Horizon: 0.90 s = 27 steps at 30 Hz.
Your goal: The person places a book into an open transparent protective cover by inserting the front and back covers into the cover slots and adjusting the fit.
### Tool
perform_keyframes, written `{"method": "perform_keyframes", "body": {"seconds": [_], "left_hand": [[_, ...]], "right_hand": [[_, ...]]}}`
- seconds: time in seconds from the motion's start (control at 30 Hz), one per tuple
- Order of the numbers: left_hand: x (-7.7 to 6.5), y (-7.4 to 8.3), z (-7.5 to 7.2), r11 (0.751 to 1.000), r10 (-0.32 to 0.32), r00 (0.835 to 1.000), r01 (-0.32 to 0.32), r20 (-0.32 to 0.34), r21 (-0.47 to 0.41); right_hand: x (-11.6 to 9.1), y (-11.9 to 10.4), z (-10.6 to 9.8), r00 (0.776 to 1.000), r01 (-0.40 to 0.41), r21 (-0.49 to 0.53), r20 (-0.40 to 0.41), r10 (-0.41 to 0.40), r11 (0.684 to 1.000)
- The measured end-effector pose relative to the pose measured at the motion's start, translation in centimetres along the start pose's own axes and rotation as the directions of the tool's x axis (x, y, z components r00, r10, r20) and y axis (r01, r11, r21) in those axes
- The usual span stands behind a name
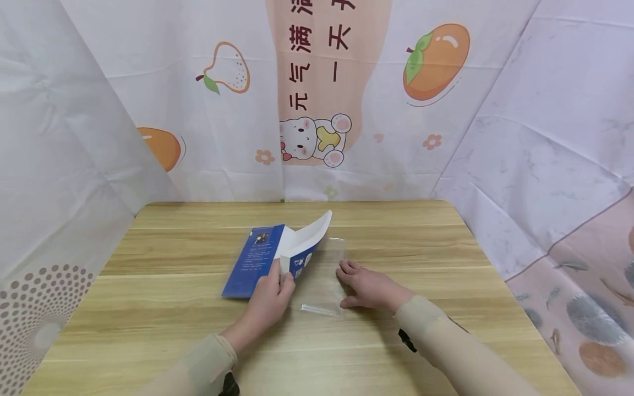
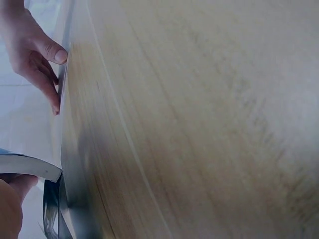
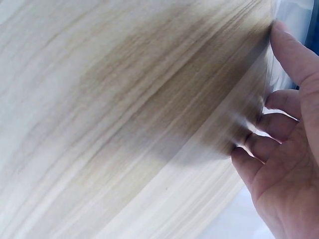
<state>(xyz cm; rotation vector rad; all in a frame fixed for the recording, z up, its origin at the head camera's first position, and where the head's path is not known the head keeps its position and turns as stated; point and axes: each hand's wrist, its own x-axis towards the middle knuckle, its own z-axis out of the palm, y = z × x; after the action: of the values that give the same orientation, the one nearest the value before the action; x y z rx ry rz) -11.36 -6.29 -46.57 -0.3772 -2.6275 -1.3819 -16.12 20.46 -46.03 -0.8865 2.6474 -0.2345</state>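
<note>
A blue-covered book (image 1: 250,264) lies partly opened on the table, its right cover and pages lifted and curving up. My left hand (image 1: 269,294) grips the lower edge of that raised part, thumb on the right side. From under the book a clear plastic book cover (image 1: 322,275) spreads to the right, with a folded strip along its lower edge. My right hand (image 1: 366,286) rests at the right edge of the plastic, fingertips touching down there. In the left wrist view the book's page edge (image 2: 27,167) shows beside my left fingers.
The wood-grain table (image 1: 421,242) extends around the book on all sides. Behind it hangs a printed white curtain (image 1: 238,121) with fruit and a cartoon figure. More cloth (image 1: 545,126) hangs at the right side.
</note>
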Motion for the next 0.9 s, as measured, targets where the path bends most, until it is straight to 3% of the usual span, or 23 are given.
{"method": "perform_keyframes", "body": {"seconds": [0.2,0.37,0.47,0.67,0.8,0.9], "left_hand": [[0.1,0.0,-0.3,0.999,-0.021,1.0,0.021,0.014,-0.05],[-0.2,-0.4,-0.4,0.997,0.044,0.994,-0.05,0.096,0.066],[-0.4,-0.6,-0.3,0.976,0.105,0.979,-0.135,0.177,0.172],[0.0,-0.6,0.4,0.905,0.187,0.926,-0.292,0.327,0.311],[0.1,-0.4,0.6,0.879,0.182,0.91,-0.321,0.373,0.353],[0.2,-0.3,0.6,0.884,0.166,0.912,-0.306,0.376,0.353]], "right_hand": [[0.1,0.0,0.1,1.0,0.005,0.004,-0.004,-0.005,1.0],[0.0,0.1,0.1,1.0,0.022,0.004,-0.014,-0.022,1.0],[-0.3,0.1,0.1,0.999,0.038,0.031,-0.022,-0.037,0.999],[-1.1,1.0,0.7,0.997,0.062,0.115,-0.043,-0.058,0.991],[-1.2,1.3,1.0,0.996,0.081,0.115,-0.05,-0.075,0.99],[-1.2,1.4,1.1,0.996,0.085,0.112,-0.049,-0.08,0.99]]}}
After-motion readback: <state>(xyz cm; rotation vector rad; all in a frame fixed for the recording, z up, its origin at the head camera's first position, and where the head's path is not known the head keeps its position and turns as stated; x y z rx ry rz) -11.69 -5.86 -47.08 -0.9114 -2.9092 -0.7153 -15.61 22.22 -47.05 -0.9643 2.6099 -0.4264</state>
